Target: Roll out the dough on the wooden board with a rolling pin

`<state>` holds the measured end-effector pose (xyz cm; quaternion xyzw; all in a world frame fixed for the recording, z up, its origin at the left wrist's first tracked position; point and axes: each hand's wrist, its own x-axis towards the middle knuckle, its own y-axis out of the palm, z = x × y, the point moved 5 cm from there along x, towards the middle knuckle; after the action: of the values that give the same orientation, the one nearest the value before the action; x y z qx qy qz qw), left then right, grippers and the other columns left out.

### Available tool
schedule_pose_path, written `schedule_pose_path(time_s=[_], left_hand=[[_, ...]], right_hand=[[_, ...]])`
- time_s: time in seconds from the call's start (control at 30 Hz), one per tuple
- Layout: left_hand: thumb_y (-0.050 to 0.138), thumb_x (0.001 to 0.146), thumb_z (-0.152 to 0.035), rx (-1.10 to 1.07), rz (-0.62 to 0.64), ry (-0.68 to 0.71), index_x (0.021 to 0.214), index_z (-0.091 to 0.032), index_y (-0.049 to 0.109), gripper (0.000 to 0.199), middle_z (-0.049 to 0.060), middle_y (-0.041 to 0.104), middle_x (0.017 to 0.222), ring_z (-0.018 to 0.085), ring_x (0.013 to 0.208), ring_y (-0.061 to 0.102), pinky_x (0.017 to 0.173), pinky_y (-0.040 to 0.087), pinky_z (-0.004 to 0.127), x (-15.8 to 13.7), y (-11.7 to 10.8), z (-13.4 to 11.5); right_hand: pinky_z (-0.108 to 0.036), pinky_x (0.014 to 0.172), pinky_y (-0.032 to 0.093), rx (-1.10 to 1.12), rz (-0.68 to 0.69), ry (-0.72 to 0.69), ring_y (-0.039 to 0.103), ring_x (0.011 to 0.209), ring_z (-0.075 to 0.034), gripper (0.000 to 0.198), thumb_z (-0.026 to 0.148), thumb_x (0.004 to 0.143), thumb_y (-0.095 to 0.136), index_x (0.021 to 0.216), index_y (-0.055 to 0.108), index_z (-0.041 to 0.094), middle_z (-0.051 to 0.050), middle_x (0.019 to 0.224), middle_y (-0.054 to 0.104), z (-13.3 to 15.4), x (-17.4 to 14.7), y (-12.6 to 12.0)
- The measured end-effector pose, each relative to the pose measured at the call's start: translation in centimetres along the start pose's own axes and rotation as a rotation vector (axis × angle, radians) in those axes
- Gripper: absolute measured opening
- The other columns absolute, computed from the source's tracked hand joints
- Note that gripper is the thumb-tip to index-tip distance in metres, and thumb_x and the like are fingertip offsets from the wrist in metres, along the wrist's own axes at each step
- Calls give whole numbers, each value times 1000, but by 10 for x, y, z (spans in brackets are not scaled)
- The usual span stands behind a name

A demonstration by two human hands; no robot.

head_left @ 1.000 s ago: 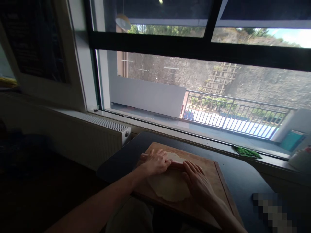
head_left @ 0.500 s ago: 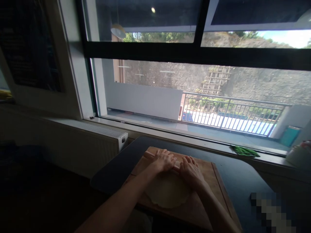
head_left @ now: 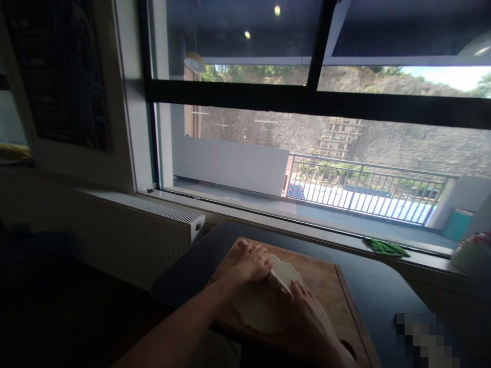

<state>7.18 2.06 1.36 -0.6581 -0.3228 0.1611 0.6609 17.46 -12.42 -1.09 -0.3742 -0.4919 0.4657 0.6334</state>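
Observation:
A wooden rolling pin [head_left: 279,283] lies slantwise across a wide, thin sheet of pale dough [head_left: 264,312]. Both rest on a wooden board [head_left: 326,276]. My left hand [head_left: 255,263] is closed over the pin near its far left end, which pokes out past the fingers. Over the nearer right part of the pin sits my right hand [head_left: 309,306], fingers bent across it. Between the two hands a stretch of the pin is visible. Dough shows on both sides of the pin; my right hand and forearm hide its right edge.
The board is on a dark table [head_left: 378,286] with rounded corners. Beyond it are a window sill with a green cloth [head_left: 386,247] and a large window. A white radiator [head_left: 141,204] stands to the left. A blurred-out patch [head_left: 425,337] covers something at lower right.
The pin and both hands have come nearer to me over the dough, uncovering dough on the far side. My right hand has moved down and right. The view has tilted slightly up.

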Motion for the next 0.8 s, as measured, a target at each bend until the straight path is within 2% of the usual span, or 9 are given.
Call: schedule_pose_path(time_s=[0.07,0.13,0.23,0.3,0.37,0.47,0.63,0.7,0.8], left_hand=[[35,91,-30,-2,13,-19,108,-21,63,35,10,57,124,26,121,43,107,20,54,11,1,-7],[37,89,-26,-5,37,-56,99,-19,66,32,11,59,120,27,120,43,106,22,53,21,3,-15],[45,84,-25,1,87,-182,104,-17,64,29,16,51,130,36,129,31,103,23,61,35,9,-27],[54,76,-25,21,113,-281,109,-14,62,35,21,43,137,43,133,20,100,19,69,40,14,-36],[61,69,-23,46,121,-339,110,-12,61,43,24,42,136,47,133,16,99,15,71,41,16,-46],[58,71,-24,54,83,-344,109,-10,61,41,25,48,130,45,132,23,103,14,68,37,17,-61],[48,78,-28,29,11,-273,106,-12,61,34,20,53,125,37,128,33,105,19,61,26,16,-82],[47,79,-26,19,-3,-253,104,-13,61,32,18,55,123,35,128,34,106,21,57,22,16,-85],[42,82,-23,10,-18,-209,102,-17,62,29,14,59,119,32,129,34,107,22,54,9,13,-78]], right_hand=[[-38,102,37,-20,-52,43,44,125,-25,45,31,93,27,125,55,16,-10,129,55,-13,-1,2],[-40,104,35,-21,-113,66,40,129,-26,47,31,92,27,127,53,12,-13,131,53,-11,-7,9],[-43,104,36,13,-134,56,39,129,-28,50,28,91,26,132,47,9,-14,134,49,7,-18,22],[-46,104,36,36,-126,47,39,129,-29,50,26,90,25,134,46,12,-13,135,48,17,-22,25],[-46,106,34,68,-127,16,39,129,-28,50,26,91,26,135,45,16,-10,136,48,17,-24,22],[-43,105,36,120,-181,-15,42,127,-24,47,32,93,24,132,49,21,-6,134,51,-9,-27,15],[-43,102,39,155,-412,185,48,122,-24,48,37,93,23,123,55,18,-9,128,55,-75,-30,8],[-43,102,38,177,-423,204,49,121,-24,48,39,92,25,122,56,18,-9,127,56,-83,-31,9],[-42,103,37,206,-392,203,47,122,-23,48,38,91,24,123,55,18,-9,128,55,-78,-32,6]])
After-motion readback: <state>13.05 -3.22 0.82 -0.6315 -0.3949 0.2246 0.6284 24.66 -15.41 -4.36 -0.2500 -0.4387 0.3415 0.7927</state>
